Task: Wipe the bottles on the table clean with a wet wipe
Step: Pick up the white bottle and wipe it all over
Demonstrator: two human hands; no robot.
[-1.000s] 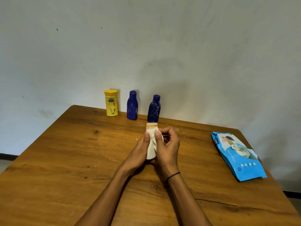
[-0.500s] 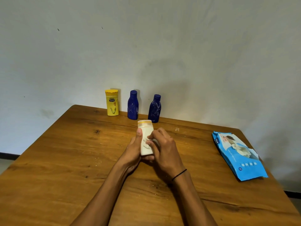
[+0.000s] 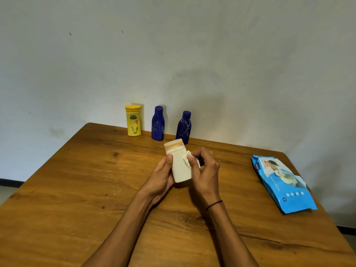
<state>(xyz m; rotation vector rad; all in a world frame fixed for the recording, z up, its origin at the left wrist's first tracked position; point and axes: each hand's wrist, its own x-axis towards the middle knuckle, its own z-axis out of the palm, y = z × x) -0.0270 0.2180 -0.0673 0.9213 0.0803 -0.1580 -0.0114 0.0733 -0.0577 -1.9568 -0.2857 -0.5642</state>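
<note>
The blue wipes pack [image 3: 283, 185] lying on the tabletop [image 3: 77, 189] has white letters at its top left corner that read "mee". Near its lower end sits a small round badge with the number 72, beside a row of little white round signs too small to read. The yellow bottle [image 3: 133, 120] at the back has a small dark label with pale writing, too blurred to read. The two blue bottles and the white bottle show no words that can be read.

A wooden table [image 3: 77, 189] stands against a pale, scuffed wall [image 3: 192, 54] with a dark skirting strip [image 3: 10, 183].
</note>
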